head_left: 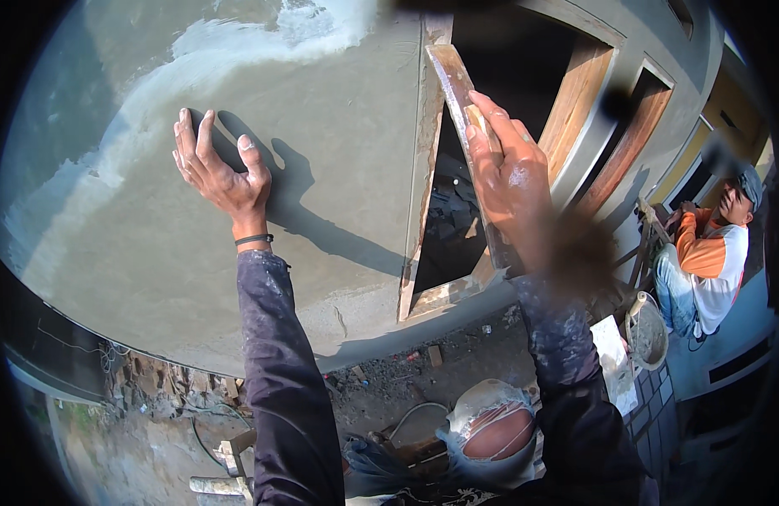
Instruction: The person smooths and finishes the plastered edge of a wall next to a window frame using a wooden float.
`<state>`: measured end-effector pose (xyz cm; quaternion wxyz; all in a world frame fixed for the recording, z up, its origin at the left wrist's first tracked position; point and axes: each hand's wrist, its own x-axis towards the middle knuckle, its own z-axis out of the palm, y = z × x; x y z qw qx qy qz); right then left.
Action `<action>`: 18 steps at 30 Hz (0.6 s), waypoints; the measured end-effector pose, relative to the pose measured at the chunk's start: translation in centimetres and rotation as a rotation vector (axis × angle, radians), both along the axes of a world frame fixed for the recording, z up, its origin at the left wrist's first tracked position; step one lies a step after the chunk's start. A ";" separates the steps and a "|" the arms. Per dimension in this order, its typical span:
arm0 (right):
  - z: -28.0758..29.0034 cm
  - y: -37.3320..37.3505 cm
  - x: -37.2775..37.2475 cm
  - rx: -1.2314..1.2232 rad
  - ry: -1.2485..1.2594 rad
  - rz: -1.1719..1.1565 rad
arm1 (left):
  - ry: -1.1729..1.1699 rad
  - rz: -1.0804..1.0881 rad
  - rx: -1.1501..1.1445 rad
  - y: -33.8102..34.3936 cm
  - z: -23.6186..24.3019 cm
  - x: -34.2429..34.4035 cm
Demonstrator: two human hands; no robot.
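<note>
My left hand (pixel 225 177) is raised in front of the grey plastered wall (pixel 347 160), fingers apart and holding nothing. Its shadow falls on the plaster to the right; whether the fingertips touch the wall I cannot tell. My right hand (pixel 514 181) is closed round the handle of a long wooden plastering float (pixel 453 74). The float is held edge-on, tilted, in front of the window opening and beside its wooden frame (pixel 413 261). A whitish, lighter band of plaster (pixel 212 51) runs across the upper left of the wall. A dark blur covers part of my right wrist.
At the right a person (pixel 710 261) in an orange and white shirt crouches. Near them are a mortar-crusted bucket (pixel 648 336) and a white sheet (pixel 613 363). Rubble (pixel 415 371) lies along the wall's foot; wood scraps (pixel 233 455) lie lower left. A brown wooden window frame (pixel 630 143) stands further right.
</note>
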<state>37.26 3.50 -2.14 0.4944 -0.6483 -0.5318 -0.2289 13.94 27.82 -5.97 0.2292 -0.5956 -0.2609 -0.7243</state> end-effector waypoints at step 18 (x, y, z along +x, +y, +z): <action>-7.2 -0.8 0.2 -0.126 -0.144 -0.126 | -0.022 -0.044 0.073 0.2 0.7 0.6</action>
